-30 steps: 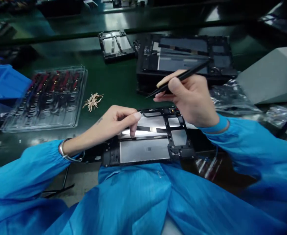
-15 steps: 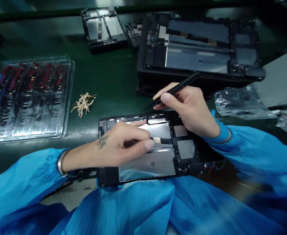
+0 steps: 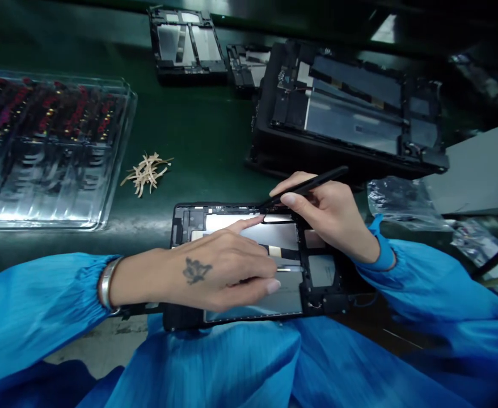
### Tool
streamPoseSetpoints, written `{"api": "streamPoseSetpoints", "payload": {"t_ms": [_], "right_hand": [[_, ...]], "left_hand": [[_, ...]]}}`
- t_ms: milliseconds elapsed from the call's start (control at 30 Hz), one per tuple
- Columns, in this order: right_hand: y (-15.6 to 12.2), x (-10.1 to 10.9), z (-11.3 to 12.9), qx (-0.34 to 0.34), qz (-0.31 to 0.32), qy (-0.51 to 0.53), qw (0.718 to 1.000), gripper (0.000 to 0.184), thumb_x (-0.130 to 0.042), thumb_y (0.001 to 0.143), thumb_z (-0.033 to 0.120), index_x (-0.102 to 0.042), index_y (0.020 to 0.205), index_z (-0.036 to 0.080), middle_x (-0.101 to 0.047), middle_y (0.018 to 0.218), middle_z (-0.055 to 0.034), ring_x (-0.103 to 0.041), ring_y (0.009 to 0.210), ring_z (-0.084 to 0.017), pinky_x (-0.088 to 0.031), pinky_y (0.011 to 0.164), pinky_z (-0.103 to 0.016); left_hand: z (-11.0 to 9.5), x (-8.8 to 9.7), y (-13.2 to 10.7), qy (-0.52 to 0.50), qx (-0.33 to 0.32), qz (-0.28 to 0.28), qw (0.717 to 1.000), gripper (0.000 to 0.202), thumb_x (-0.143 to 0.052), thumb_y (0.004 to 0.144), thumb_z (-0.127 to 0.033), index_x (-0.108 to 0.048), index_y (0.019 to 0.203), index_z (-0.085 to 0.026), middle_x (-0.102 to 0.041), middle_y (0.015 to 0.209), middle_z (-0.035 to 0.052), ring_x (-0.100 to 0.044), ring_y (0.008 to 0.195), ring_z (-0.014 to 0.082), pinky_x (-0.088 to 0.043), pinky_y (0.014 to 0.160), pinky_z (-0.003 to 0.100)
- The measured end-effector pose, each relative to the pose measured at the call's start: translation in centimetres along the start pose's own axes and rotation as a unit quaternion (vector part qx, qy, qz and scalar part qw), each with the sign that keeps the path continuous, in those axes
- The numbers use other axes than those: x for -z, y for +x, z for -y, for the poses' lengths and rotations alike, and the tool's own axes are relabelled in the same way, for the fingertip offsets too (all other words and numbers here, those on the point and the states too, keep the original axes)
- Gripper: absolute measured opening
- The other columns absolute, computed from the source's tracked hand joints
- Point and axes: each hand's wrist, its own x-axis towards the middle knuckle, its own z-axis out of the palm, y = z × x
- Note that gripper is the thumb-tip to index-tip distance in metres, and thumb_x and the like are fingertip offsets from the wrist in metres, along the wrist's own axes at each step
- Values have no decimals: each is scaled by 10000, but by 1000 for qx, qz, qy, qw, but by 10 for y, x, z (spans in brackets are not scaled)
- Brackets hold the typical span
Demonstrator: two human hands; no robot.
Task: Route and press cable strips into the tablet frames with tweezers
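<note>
Evidently, our device (image 3: 289,297), at the worktop's (image 3: 202,147) near edge, should handle stiff yet fragile, best held by its frame (image 3: 183,314). Our left hand (image 3: 227,269) partly covers it, forefinger (image 3: 249,222) extended; any grip, we cannot tell. Our right hand's (image 3: 328,207) fingers (image 3: 300,203) pinch tweezers (image 3: 311,186).

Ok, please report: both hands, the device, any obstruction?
Left hand over opened device. Right hand holding black pointed tool, tip near far edge. Left hand blocks part of view.

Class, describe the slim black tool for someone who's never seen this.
At the green bench, find the opened device nearest the blue smock. At its far edge, the right hand holds the slim black tool, pointed, unlike the blocky devices beyond.
</note>
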Motion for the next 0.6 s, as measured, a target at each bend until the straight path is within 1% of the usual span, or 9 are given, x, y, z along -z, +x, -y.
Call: {"api": "streamPoseSetpoints", "payload": {"t_ms": [100,200,333,467,600], "right_hand": [[1,1,3,-1,6,-17,1000,132,-631,976,298,-736,925,236,-761,948,0,-706,799,-150,-562,673,-272],[1,2,7,-30,19,-29,999,139,-624,981,294,-736,937,223,-759,964,-2,-708,823,-146,-571,717,-269],[1,3,8,-49,22,-25,998,143,-621,980,306,-737,950,227,-756,977,-8,-708,836,-152,-575,698,-266],[1,3,8,-58,10,-9,998,161,-617,982,337,-739,950,237,-751,957,-10,-706,811,-155,-568,666,-269],[1,3,8,-48,17,-21,998,160,-615,983,320,-739,928,233,-755,947,-5,-704,808,-154,-561,692,-278]], "left_hand": [[0,0,0,-7,-4,-3,1000,357,-428,1066,-276,-473,722,-191,-555,675,-53,-489,609,85,-145,1298,466],[0,0,0,-9,-8,-7,1000,349,-435,1067,-269,-483,732,-181,-568,692,-55,-502,624,76,-134,1299,465],[0,-1,0,-4,-7,-9,1000,353,-430,1067,-268,-479,729,-181,-568,687,-53,-488,614,78,-160,1290,476],[0,-1,-2,-4,-5,-9,1000,362,-434,1070,-271,-476,722,-179,-542,678,-62,-483,613,70,-149,1296,443],[0,-1,-3,2,-1,-4,1000,353,-440,1071,-267,-490,735,-174,-528,693,-69,-482,631,60,-121,1303,401]]}}
